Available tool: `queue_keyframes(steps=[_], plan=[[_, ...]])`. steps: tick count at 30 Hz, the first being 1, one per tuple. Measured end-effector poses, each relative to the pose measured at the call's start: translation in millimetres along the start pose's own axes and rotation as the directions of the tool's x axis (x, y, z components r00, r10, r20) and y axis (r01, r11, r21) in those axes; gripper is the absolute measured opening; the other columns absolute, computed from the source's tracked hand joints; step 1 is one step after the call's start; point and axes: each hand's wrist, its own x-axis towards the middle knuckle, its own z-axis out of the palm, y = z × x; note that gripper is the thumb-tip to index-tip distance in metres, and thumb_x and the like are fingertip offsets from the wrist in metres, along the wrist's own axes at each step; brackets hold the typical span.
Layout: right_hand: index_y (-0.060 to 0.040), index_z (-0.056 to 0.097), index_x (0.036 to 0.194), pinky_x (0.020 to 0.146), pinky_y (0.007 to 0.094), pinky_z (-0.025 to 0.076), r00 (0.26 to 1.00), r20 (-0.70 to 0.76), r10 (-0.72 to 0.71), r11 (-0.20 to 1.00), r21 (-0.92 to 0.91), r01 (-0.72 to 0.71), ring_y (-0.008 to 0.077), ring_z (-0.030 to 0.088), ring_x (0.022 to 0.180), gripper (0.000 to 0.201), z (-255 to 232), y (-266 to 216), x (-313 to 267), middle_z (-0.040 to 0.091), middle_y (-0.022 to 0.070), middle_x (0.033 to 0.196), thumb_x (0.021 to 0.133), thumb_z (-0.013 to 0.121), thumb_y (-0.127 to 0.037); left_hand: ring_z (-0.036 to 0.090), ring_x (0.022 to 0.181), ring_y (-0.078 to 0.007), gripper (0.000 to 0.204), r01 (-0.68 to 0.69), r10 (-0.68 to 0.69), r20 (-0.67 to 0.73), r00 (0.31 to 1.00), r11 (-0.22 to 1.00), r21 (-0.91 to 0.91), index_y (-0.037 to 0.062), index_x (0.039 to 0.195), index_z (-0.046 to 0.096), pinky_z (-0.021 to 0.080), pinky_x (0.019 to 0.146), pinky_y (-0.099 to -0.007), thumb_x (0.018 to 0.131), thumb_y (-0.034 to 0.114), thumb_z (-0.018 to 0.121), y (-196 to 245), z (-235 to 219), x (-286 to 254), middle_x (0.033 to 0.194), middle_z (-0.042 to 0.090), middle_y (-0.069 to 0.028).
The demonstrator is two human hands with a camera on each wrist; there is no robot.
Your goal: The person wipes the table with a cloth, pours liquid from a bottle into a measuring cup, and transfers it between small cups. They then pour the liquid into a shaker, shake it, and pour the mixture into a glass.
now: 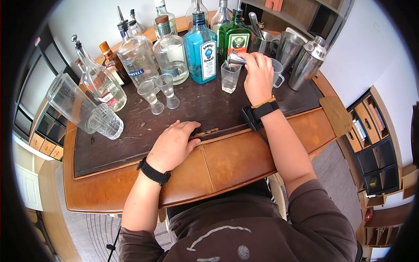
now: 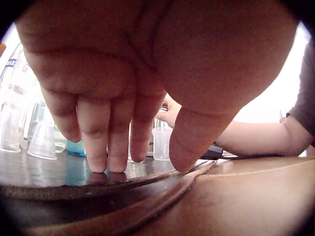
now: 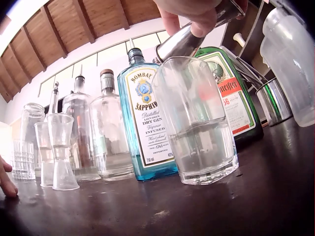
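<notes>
In the head view my right hand (image 1: 259,77) pinches a shiny metal jigger (image 1: 237,58), tipped on its side. Its mouth is at the rim of a small clear glass (image 1: 229,79). The right wrist view shows this faceted glass (image 3: 204,152) upright, about half full of clear liquid, the tilted jigger (image 3: 176,45) right above it. My left hand (image 1: 171,145) rests palm down at the near edge of the dark tabletop (image 1: 200,115); in the left wrist view its fingers (image 2: 96,142) are fairly straight, fingertips on the surface, holding nothing.
Behind the glass stand a blue gin bottle (image 1: 200,52) and a green bottle (image 1: 235,32). A clear plastic jug (image 1: 278,72) and a steel shaker (image 1: 307,63) are right of my right hand. Two clear plastic measures (image 1: 150,96) and a cut-glass tumbler (image 1: 107,122) stand left.
</notes>
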Motion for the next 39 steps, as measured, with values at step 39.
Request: queue_keyframes(steps=[39], plan=[[-0.012,0.071,0.106,0.089,0.0391,0.047,0.984,0.032,-0.175,0.967,0.196,0.165,0.0296,0.054,0.104,0.04,-9.4,17.4,11.3,0.056,0.0089,0.104,0.075,0.057,0.008,0.061,0.106,-0.0339,0.034,-0.049,0.049,-0.03,0.998,0.999,0.022,0.0025,0.116,0.058,0.042,0.106,-0.0435,0.086,0.015,0.066,-1.1,1.6,0.1,0.113,0.065,-0.0156]])
